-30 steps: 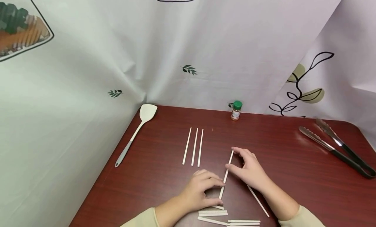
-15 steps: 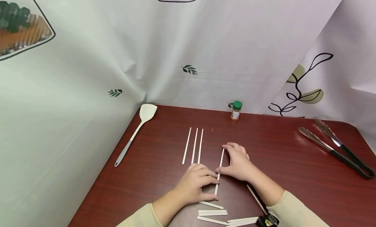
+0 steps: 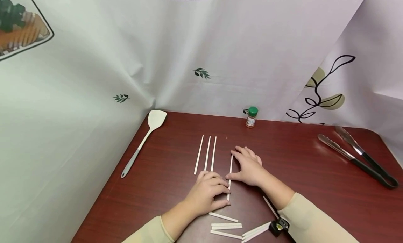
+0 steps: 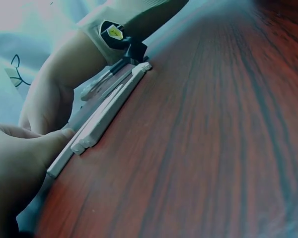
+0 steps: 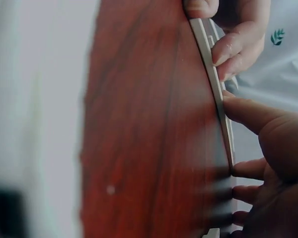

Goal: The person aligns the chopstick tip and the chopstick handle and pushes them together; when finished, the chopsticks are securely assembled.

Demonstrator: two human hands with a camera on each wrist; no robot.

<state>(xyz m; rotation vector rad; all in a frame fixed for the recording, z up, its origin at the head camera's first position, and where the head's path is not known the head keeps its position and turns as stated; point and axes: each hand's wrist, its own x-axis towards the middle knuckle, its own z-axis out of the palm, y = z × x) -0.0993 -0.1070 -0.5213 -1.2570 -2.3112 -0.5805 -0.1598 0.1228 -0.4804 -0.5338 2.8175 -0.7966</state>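
A thin, straight white stick (image 3: 231,165) lies lengthwise between my two hands, close over the table. On its near half, my left hand (image 3: 206,194) holds it by the fingertips, with the thumb at the near end. My right hand (image 3: 247,169) holds the far half, its thumb around the middle and a finger at the far end. In the right wrist view, fingertips of both hands meet the edge of the stick (image 5: 208,54). To the left, three similar long sticks (image 3: 207,154) lie side by side, two partly hidden behind my left hand.
Several shorter white sticks (image 3: 226,226) lie near the front, some beside the right wrist camera (image 3: 278,226). Another stick (image 3: 270,206) is partly under the right forearm. Around the table (image 3: 292,159) are a spatula (image 3: 143,141), a green-capped spice jar (image 3: 251,117) and tongs (image 3: 359,157).
Both hands have moved left with the stick, bringing it nearer the three long ones and turning it more upright in the view. The right sleeve has shifted left over the near sticks.
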